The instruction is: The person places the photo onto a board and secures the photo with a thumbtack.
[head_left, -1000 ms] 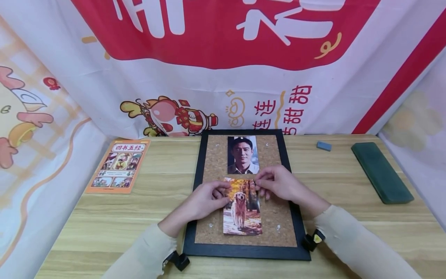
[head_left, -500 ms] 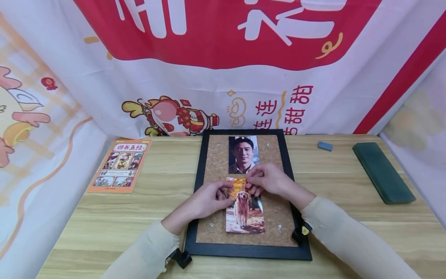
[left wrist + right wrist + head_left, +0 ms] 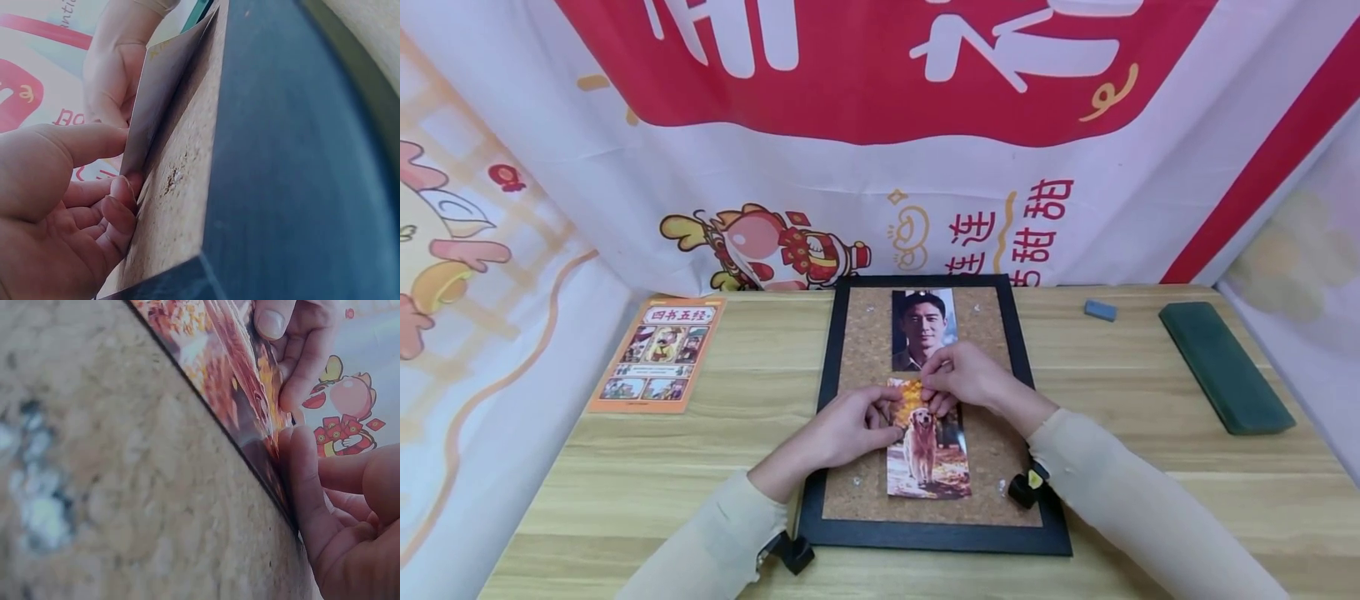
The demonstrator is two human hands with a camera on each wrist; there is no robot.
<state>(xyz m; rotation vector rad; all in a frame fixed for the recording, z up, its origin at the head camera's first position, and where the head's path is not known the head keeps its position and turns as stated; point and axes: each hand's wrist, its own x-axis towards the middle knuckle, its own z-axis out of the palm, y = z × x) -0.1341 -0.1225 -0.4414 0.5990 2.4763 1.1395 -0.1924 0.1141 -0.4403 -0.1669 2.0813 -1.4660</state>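
A photo of a golden retriever [image 3: 925, 467] lies over the lower half of a black-framed cork board [image 3: 1000, 450]. My left hand [image 3: 850, 429] pinches the photo near its upper left edge. The left wrist view shows that photo [image 3: 150, 100] tilted a little off the cork. My right hand [image 3: 966, 379] is at the photo's top edge, thumb and finger pinched together. A small pale thing seems to sit between those fingertips, mostly hidden in the right wrist view. Above is a portrait photo [image 3: 917, 333] with a pale pin at its top.
Clear pins [image 3: 857, 482] stick in the cork near its corners. An orange comic-style booklet [image 3: 655, 358] lies on the wooden table at the left. At the right are a small blue block [image 3: 1100, 311] and a long dark green slab [image 3: 1225, 367]. A printed cloth hangs behind.
My right hand has moved left from the dog photo's upper right corner to the middle of its top edge. The photo has shifted slightly right and up; my left hand still holds it.
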